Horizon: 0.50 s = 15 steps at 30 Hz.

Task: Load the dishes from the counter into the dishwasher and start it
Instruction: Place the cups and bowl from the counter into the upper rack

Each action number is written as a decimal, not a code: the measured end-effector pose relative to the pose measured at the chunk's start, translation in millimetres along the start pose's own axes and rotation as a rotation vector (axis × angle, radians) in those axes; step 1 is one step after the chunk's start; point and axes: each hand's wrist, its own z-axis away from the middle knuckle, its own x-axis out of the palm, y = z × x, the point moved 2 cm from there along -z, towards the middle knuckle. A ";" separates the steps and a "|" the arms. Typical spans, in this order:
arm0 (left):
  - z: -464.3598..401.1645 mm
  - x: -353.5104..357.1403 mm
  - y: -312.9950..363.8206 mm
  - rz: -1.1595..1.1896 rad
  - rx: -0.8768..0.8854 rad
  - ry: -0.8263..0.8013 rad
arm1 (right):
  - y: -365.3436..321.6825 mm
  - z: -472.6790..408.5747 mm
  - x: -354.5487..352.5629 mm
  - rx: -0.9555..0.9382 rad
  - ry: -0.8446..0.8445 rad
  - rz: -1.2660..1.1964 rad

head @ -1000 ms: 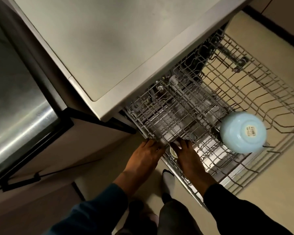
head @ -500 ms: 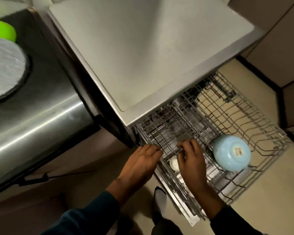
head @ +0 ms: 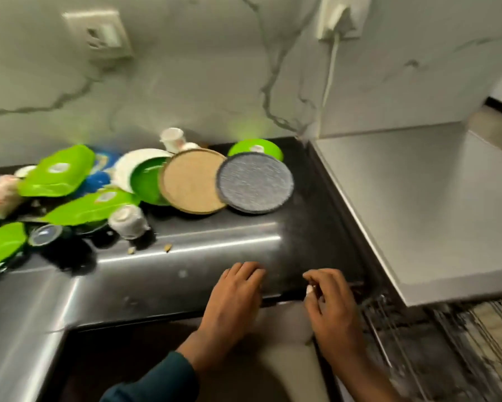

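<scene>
Both hands hover over the bench point(head: 186, 274) front edge. Left hand point(head: 232, 297) grip relaxed, empty, fingers aimed 12 o'clock at the dishes. Right hand point(head: 331, 303) curled; holding anything? Cannot tell. Gray plate point(head: 255, 182) nearest in the pile, likely first. Dishwasher rack point(head: 446, 358) pulled out at 4 o'clock, ready for loading.

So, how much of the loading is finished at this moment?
Little looks done: the dishwasher rack is pulled out, nothing visibly in it. Both hands, left hand and right hand, carry no dish. Left: grey plate, tan plate, green dishes, cups.
</scene>
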 end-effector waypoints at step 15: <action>75.1 -115.9 -210.8 -0.143 -0.545 0.296 | -157.3 -118.7 245.4 -0.350 -0.417 0.056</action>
